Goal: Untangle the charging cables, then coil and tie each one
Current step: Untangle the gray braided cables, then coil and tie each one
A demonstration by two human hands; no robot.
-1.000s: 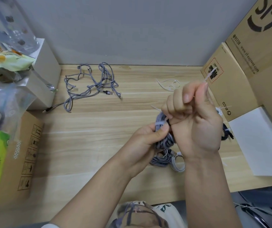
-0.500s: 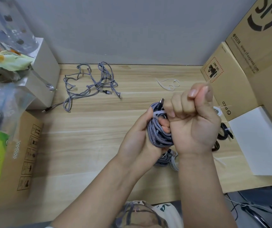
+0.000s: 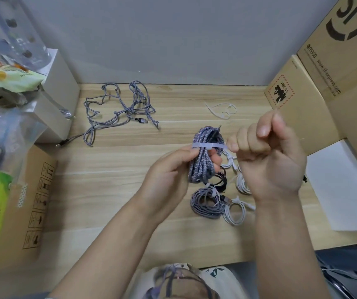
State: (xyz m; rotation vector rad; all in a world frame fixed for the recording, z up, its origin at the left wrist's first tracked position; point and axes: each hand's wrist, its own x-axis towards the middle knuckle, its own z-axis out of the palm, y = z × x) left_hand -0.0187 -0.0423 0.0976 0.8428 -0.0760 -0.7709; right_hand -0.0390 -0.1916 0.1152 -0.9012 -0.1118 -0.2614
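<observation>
- Left hand (image 3: pixel 168 175) grips a coiled grey braided cable (image 3: pixel 203 156) ringed by a white zip tie (image 3: pixel 207 146).
- Right hand (image 3: pixel 268 156), at 3 o'clock of it, fist closed on the tie's tail.
- Tangled grey cable (image 3: pixel 119 111) on the tabletop (image 3: pixel 99 190) at 10 o'clock.

A single head-worn wide-angle camera looks forward and steeply down onto the pale wood-grain bench (image 3: pixel 112 190), close above it. The grey back wall (image 3: pixel 173 39) closes the frame top; edges curve.

left hand (image 3: pixel 168 173) pinching, right hand (image 3: pixel 268 156) fisted, raised
</observation>
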